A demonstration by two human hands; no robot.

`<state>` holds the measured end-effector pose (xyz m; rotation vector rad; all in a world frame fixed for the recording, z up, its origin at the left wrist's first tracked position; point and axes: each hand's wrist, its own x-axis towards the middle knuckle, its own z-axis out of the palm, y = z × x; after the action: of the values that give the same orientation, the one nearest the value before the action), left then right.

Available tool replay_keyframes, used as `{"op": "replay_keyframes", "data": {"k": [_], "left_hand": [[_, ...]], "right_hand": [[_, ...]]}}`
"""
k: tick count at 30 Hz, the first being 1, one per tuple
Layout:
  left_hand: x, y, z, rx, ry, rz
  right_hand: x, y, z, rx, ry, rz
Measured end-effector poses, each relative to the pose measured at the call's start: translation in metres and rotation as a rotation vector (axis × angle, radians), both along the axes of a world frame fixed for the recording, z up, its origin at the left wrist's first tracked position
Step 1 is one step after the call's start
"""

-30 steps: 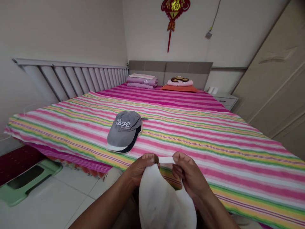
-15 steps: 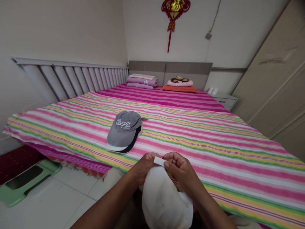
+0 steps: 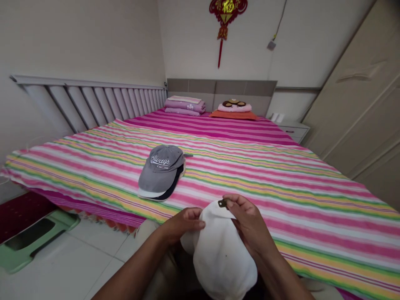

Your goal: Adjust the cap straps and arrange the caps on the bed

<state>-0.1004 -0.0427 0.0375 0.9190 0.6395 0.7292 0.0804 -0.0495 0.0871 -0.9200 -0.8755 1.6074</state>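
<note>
The left hand [image 3: 184,223] curls loosely against the left side of a soft white cap [image 3: 221,254], held just off the bed's [image 3: 281,175] near edge; the right hand [image 3: 250,227] pinches its small dark metal buckle [image 3: 223,203] (thumb and fingertips closed). A grey cap [image 3: 161,168] lies near the bed's left edge.
</note>
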Motion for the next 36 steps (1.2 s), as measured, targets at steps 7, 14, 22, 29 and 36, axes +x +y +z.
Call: {"op": "replay_keyframes", "data": {"k": [7, 14, 22, 29, 36], "left_hand": [[-0.029, -0.012, -0.029, 0.045, 0.079, 0.125], [-0.050, -0.011, -0.023, -0.037, -0.141, 0.505], [-0.027, -0.004, -0.023, -0.303, -0.193, 0.556], [-0.025, -0.022, -0.022, -0.212, -0.449, 0.434], [0.000, -0.056, -0.040, -0.173, -0.505, 0.372]], "right_hand": [[0.014, 0.012, 0.001, 0.016, -0.056, -0.097], [0.053, 0.037, -0.022, 0.044, -0.175, -0.451], [0.014, -0.012, -0.052, -0.065, 0.172, 0.373], [0.007, -0.010, -0.047, -0.238, 0.243, 0.205], [0.008, -0.002, -0.057, -0.268, 0.307, 0.130]]}}
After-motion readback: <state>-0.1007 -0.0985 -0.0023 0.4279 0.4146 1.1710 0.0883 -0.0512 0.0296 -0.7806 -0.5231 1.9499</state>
